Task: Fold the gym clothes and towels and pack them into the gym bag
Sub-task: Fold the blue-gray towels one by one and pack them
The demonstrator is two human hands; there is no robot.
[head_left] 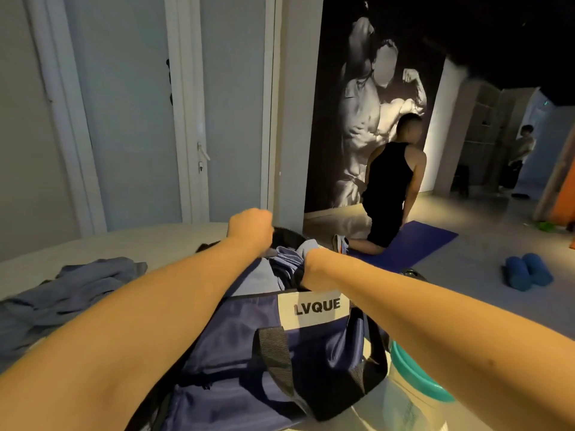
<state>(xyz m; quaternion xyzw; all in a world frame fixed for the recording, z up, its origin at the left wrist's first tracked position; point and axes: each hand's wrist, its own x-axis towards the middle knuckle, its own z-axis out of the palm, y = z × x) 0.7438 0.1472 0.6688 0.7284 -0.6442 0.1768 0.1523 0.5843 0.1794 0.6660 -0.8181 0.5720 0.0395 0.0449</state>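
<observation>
— Which step are you on?

— Packing. The navy fabric gym bag with the white "LVQUE" label [224, 346] sits open on the pale desk [140, 244], low in the middle of the frame. A pale blue folded cloth [287, 259] bulges out of its mouth just above the label.

— And your hands?

— My left hand [250, 228] is clenched in a fist over the far rim of the bag. Only its back faces me, so I cannot tell whether anything is caught in it. My right hand [308, 264] is sunk into the bag beside the pale cloth. Its fingers are hidden, so I cannot tell whether they are clamped on fabric or lying slack.

— So you're nearly finished?

— I think not. A crumpled grey-blue garment [77, 287] lies unfolded on the desk at the left of the frame, well apart from the bag.

— What does the next move call for?

— I would say pressing the pale cloth down flat so there is room above it. Then both hands need to come out and go left to that garment, which needs smoothing and folding before it goes in.
</observation>
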